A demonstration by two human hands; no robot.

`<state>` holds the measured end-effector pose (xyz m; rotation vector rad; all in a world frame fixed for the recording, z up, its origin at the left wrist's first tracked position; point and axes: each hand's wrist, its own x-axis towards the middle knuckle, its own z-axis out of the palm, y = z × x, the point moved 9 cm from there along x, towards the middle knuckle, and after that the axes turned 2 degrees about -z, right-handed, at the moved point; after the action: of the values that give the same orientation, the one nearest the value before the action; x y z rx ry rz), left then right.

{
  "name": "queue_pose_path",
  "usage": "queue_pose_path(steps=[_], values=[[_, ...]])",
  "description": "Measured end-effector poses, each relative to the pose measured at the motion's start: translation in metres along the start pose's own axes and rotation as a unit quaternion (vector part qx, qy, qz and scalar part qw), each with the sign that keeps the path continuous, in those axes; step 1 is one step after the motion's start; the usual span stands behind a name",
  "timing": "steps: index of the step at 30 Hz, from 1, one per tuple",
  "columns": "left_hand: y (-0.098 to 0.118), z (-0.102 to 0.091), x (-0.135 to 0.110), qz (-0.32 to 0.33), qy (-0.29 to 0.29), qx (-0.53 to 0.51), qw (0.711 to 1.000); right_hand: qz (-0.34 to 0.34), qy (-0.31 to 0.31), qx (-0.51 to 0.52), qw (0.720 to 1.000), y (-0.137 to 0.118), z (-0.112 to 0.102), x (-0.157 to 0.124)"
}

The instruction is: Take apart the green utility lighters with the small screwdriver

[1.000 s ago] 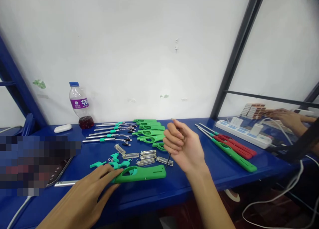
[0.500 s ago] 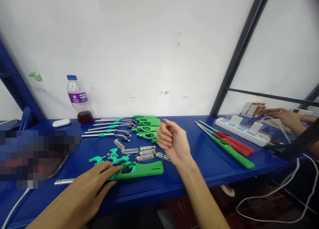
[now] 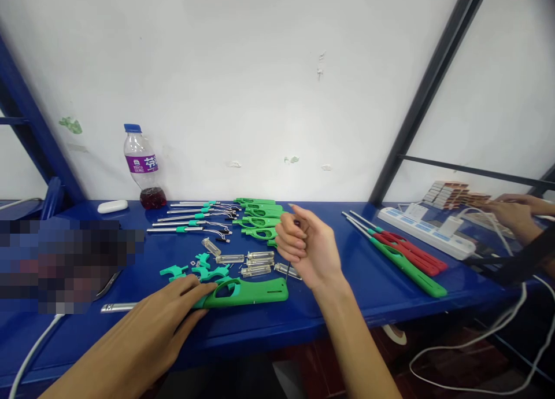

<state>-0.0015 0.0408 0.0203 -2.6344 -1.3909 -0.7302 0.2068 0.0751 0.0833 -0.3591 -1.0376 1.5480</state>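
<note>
My left hand (image 3: 180, 309) is closed around the neck of a green gas lighter (image 3: 262, 291), holding it flat near the table's front edge; its silver tube (image 3: 117, 307) sticks out to the left. In my right hand (image 3: 310, 246) is a screwdriver (image 3: 288, 270), its dark handle mostly hidden by my curled fingers. The thin shaft points down to the right end of the green handle. Just behind the lighter lie teal triggers (image 3: 210, 272) and several clear fuel tanks (image 3: 259, 263). Further back are green handle shells (image 3: 262, 221) and metal tubes with wires (image 3: 177, 229).
On the right, red and green lighters (image 3: 407, 266) lie beside a white power strip (image 3: 427, 231). A drink bottle (image 3: 145, 167) and a white case (image 3: 113, 206) stand at the back left. Another person's hands (image 3: 515, 214) show beyond the black post (image 3: 416, 110).
The view has shifted slightly, so most things appear a little to the right. Both hands keep their holds, and the screwdriver stays at the lighter's right end.
</note>
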Motion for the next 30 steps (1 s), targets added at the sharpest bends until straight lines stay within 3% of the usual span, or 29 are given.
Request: queue_pose_path(steps=[4, 9, 15, 19, 24, 30], values=[[0.005, 0.003, -0.001, 0.001, -0.035, 0.019, 0.999, -0.02, 0.006, 0.03, 0.999, -0.01, -0.006, -0.003], [0.009, 0.003, -0.004, -0.002, -0.034, 0.037, 0.999, 0.033, -0.016, 0.02, 0.999, 0.005, -0.004, 0.003], [0.008, 0.01, -0.005, -0.015, -0.077, 0.061, 0.995, 0.044, -0.022, 0.009, 0.999, 0.011, 0.0, 0.003], [0.01, 0.006, -0.003, -0.032, -0.095, 0.061, 0.993, 0.042, -0.027, -0.003, 0.999, 0.012, 0.006, 0.001], [0.019, -0.001, 0.002, -0.006, -0.127, 0.042, 0.991, 0.041, -0.032, -0.033, 0.998, 0.013, 0.013, -0.001], [0.023, -0.011, 0.006, 0.011, -0.095, 0.032, 0.995, 0.026, -0.014, -0.052, 0.998, 0.013, 0.01, 0.001]])
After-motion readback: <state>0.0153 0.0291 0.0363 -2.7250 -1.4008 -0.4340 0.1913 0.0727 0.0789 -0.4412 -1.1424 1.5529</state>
